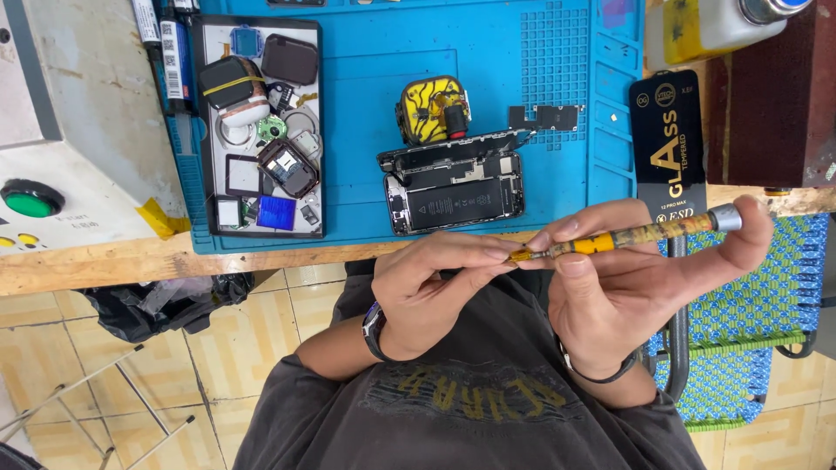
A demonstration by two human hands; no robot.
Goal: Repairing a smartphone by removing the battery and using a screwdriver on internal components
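Observation:
My right hand [636, 278] holds a slim yellow-and-brown patterned screwdriver [640, 233] with a silver cap, its tip pointing left. My left hand [435, 278] pinches the screwdriver's tip with thumb and fingertips. Both hands hover above my lap, just in front of the table edge. Beyond them, an opened black phone [453, 193] lies on the blue work mat [374, 113], its screen lifted along the far side and its battery exposed.
A black tray [205, 130] of small watch parts sits at the mat's left. A yellow-black case [431, 109] stands behind the phone, and a black box [669, 144] lies at the right. Other things around: a white machine with a green button [30, 198], a blue-green woven chair [740, 322].

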